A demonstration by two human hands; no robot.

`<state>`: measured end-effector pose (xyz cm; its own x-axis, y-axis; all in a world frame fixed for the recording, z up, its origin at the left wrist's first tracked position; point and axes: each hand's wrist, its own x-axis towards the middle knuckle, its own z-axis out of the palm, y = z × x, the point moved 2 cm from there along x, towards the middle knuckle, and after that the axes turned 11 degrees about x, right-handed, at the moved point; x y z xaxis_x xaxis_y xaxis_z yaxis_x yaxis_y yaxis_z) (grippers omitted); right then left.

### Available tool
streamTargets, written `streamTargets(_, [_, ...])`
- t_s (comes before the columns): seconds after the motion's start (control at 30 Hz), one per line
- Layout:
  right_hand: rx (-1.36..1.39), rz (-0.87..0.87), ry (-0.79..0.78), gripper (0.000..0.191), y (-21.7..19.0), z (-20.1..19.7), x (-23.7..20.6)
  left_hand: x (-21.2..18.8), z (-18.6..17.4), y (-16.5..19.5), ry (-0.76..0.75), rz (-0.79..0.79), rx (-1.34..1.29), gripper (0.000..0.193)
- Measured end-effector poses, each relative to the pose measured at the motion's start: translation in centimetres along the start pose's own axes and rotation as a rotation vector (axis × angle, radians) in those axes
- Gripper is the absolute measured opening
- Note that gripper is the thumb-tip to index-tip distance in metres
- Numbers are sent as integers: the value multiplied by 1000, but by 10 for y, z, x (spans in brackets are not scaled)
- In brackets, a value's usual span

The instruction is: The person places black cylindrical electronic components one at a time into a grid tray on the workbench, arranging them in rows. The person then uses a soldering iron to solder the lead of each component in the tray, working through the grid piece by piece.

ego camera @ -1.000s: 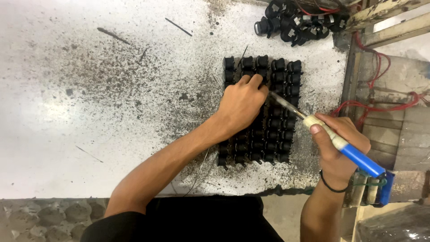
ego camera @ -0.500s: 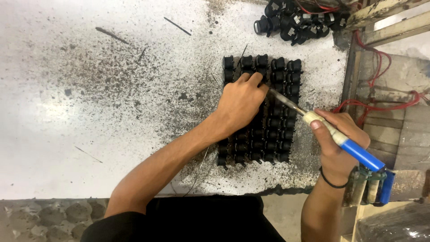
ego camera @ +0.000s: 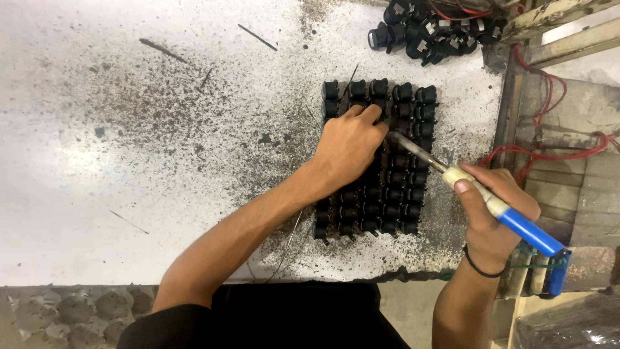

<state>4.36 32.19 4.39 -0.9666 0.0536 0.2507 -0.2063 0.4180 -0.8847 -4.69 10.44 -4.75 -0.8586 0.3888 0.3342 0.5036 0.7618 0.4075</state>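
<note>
My left hand (ego camera: 349, 145) pressed its bent fingers on the black switches (ego camera: 394, 187) lined up on the white table (ego camera: 129, 161). My right hand (ego camera: 494, 213) squeezed the blue-handled soldering iron (ego camera: 478, 194), tip by the switches.

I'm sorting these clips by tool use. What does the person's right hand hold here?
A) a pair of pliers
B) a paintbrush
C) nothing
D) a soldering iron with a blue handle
D: the right hand grips a soldering iron with a blue handle, its metal tip reaching toward the block of small black parts where the left hand rests.
</note>
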Motion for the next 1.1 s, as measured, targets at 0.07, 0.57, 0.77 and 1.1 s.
streamTargets(0.07, [-15, -9, -7, 25, 0, 1, -2, 0, 0, -1, 8, 6, -5, 20])
streamTargets(0.57, [-119, -61, -81, 22, -8, 7, 5, 3, -7, -3, 42, 11, -49, 17])
streamTargets(0.77, [-104, -99, -79, 22, -10, 5, 3, 4, -5, -2, 22, 11, 0, 13])
streamTargets(1.1, [-80, -104, -56, 24, -7, 5, 1, 3, 0, -1, 29, 28, 14, 13])
